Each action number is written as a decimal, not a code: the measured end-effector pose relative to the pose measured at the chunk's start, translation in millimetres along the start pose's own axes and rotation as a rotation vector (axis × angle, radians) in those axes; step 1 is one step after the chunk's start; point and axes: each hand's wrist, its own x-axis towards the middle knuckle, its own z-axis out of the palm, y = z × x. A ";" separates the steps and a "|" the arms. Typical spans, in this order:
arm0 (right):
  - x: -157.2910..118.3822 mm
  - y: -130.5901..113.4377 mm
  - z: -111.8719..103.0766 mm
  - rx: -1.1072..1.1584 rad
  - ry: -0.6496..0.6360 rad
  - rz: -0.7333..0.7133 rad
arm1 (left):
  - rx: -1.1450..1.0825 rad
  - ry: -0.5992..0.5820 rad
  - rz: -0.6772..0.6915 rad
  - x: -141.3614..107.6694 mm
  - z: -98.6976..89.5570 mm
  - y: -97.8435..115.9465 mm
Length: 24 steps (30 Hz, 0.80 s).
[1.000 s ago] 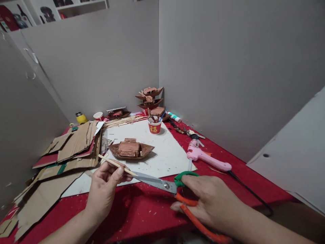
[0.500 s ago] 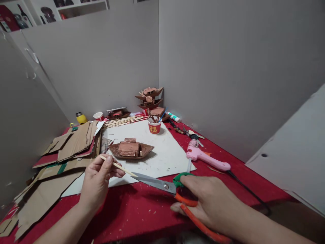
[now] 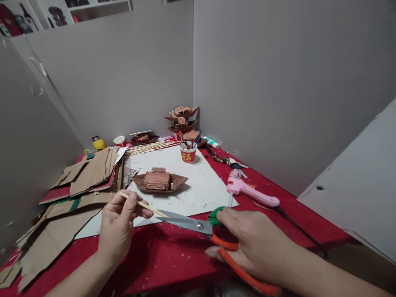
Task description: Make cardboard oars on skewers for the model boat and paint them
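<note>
Between the thumb and fingers of my left hand is a thin pale wooden stick, slanting down to the right. Its far end lies at the blades of the scissors. My right hand grips the scissors by their orange and green handles, and the blades point left, slightly parted near the stick's end. Just beyond the hands, a small brown model boat with a ridged cabin roof rests on a white board.
Torn cardboard is piled on the left. A pink glue gun with a black cord lies at right. Behind the boat stand a red paper cup, a bundle of sticks and stacked model boats. Red cloth covers the table.
The scissors and my right hand have shifted slightly left, so the blades overlap more of the stick's end. My left hand has dipped a little. The boat stays put.
</note>
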 end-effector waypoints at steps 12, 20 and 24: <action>-5.4 4.7 13.5 0.047 0.039 -0.033 | -0.024 -0.004 -0.036 3.3 1.2 -3.1; -1.2 2.8 9.0 0.021 0.000 0.013 | -0.050 -0.006 -0.005 1.0 5.1 -7.3; 1.7 2.7 9.3 0.021 0.011 -0.015 | -0.052 -0.020 0.009 -2.7 5.6 -7.3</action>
